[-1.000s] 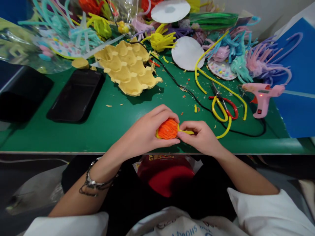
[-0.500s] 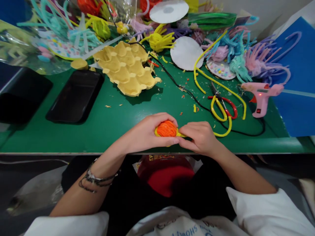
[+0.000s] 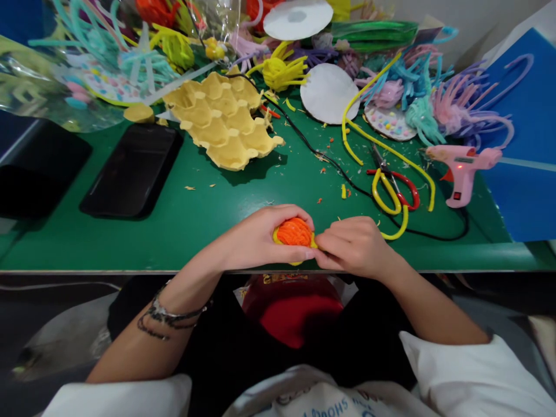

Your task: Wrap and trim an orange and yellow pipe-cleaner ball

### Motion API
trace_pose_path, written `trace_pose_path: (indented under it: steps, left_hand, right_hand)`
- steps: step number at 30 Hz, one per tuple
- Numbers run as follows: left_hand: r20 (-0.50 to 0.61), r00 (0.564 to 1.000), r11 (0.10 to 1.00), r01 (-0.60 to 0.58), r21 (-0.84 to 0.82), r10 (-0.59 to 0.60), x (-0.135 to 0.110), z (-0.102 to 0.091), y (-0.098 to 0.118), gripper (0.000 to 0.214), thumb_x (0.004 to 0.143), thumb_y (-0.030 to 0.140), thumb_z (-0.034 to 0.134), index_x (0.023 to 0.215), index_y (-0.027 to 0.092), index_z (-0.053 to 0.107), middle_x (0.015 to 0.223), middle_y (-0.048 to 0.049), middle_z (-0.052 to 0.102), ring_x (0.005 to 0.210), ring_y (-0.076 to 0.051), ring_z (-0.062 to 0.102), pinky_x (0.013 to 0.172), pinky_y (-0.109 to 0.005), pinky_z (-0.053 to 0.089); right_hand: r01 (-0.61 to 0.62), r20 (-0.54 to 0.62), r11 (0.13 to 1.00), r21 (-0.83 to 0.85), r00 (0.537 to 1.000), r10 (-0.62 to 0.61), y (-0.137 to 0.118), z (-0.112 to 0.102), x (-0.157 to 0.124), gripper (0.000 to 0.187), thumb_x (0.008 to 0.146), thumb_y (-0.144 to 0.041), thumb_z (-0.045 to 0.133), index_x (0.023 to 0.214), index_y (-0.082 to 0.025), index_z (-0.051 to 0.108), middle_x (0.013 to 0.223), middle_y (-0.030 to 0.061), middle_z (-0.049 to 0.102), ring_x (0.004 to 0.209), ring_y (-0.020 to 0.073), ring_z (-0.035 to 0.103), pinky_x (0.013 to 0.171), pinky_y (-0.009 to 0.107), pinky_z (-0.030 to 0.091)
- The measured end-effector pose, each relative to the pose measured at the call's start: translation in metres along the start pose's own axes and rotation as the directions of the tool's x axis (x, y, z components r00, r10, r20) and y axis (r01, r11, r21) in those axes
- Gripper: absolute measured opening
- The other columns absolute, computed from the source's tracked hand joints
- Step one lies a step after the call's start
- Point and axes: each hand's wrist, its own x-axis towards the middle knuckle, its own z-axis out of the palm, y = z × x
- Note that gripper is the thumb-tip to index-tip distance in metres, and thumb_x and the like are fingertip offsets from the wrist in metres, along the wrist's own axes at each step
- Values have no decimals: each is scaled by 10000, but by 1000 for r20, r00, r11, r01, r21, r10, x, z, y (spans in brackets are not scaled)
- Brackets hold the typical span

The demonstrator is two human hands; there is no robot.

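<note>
My left hand is closed around a ball of orange pipe cleaner with a yellow rim, just above the table's front edge. Thumb and fingers hold it from the left side. At the ball's right side, my right hand pinches the yellow pipe cleaner, which runs out past the hand to the right. Part of the yellow strand is hidden by the right fingers. Scissors with one red and one yellow handle loop lie beyond the right hand, close to that strand.
A pink hot glue gun with a lit red light stands at the right, its black cord crossing the table. A yellow egg carton piece and a black phone lie left. Colourful pipe cleaners and white discs crowd the back.
My right hand has shifted very slightly at the ball's right side, and less of the yellow strand shows between the hands. Both hands keep their hold; the table things stay put.
</note>
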Motion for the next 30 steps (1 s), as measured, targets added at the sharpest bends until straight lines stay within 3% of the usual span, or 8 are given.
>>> trace_pose_path:
  steps: [7,13,24,30]
  left_hand:
    - [152,986,978,97,-187,-69,-1,-1,1,249,757,394,567,835,158,584,727,26,570,646,-94,488,597,-191,423]
    - [297,949,948,185,-260,-104,-3,-2,5,283,787,406,504,814,133,577,726,7,565,651,-95,473,606,-190,415]
    - [174,975,971,165,-173,-134,-2,-4,4,300,783,433,486,778,149,578,678,22,547,615,-87,461,563,-177,404]
    - [126,982,982,157,-108,-143,-1,-4,2,314,776,448,503,772,147,593,692,14,572,634,-96,484,583,-184,416]
  right_hand:
    - [115,-65,978,-173,990,-128,-5,-1,-2,256,855,-179,519,600,-194,545,456,-44,466,462,97,366,462,256,250]
    - [207,-140,954,-219,960,-241,-6,1,-4,119,845,-191,543,745,-153,593,476,-45,501,448,107,366,442,268,253]
    - [129,-112,979,-158,983,-147,-1,5,-5,107,852,-130,545,935,-131,612,485,-65,489,473,96,404,464,254,277]
    - [56,-30,995,-81,998,-59,-2,4,-4,131,895,-218,517,859,-164,632,524,-49,542,503,94,462,484,252,306]
